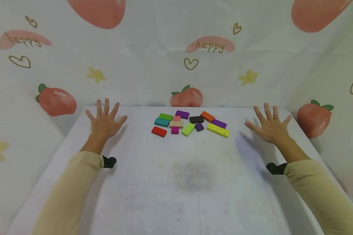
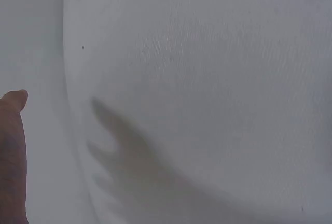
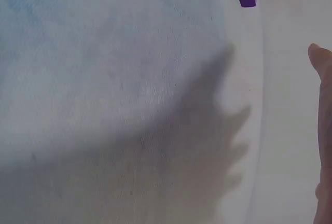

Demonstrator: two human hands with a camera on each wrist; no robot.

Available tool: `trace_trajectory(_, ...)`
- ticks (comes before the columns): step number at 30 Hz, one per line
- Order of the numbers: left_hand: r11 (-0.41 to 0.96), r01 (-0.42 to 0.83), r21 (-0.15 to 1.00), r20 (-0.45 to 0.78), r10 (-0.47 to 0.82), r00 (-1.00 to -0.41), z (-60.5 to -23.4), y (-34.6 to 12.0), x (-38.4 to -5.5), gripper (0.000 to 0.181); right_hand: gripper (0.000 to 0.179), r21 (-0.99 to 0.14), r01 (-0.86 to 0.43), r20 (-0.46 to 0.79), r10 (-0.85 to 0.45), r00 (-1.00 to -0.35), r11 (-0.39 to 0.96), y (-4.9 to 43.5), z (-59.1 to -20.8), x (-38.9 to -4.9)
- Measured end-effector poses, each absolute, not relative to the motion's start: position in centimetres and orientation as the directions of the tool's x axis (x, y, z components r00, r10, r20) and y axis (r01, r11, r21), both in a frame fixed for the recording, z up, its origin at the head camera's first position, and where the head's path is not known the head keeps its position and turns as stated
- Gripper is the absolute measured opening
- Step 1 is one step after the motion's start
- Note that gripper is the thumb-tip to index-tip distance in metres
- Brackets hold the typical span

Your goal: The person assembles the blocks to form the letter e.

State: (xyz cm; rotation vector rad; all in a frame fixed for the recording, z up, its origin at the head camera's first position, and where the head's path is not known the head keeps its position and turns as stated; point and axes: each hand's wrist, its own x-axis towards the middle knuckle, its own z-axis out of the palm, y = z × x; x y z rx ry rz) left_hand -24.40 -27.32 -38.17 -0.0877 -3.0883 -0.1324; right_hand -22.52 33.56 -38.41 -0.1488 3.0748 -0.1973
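Note:
My left hand is spread with straight fingers over the table's far left side, holding nothing. On the far right side my right hand is spread the same way, also holding nothing. Between them, near the back edge, lies a loose group of coloured blocks. Nearest the left hand are a red block, a teal block and a green block. A yellow block and a purple block lie closest to the right hand. A lime block and a black block sit mid-group.
The white table has a greyish stain in its middle. Behind it hangs a white cloth printed with peaches, hearts and flowers. An orange block and a beige block are also in the group. Dark bands show at both cuffs.

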Motion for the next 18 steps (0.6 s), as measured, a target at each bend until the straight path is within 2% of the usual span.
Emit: trace_trajectory(18,0.979,0.202,0.017,0.1,0.199,-0.975,-38.3,-21.2,-24.9,0.076,0.084,-0.136,-0.276,-0.05,-0.285,-0.957,0.952,30.2,-38.7,-21.9)
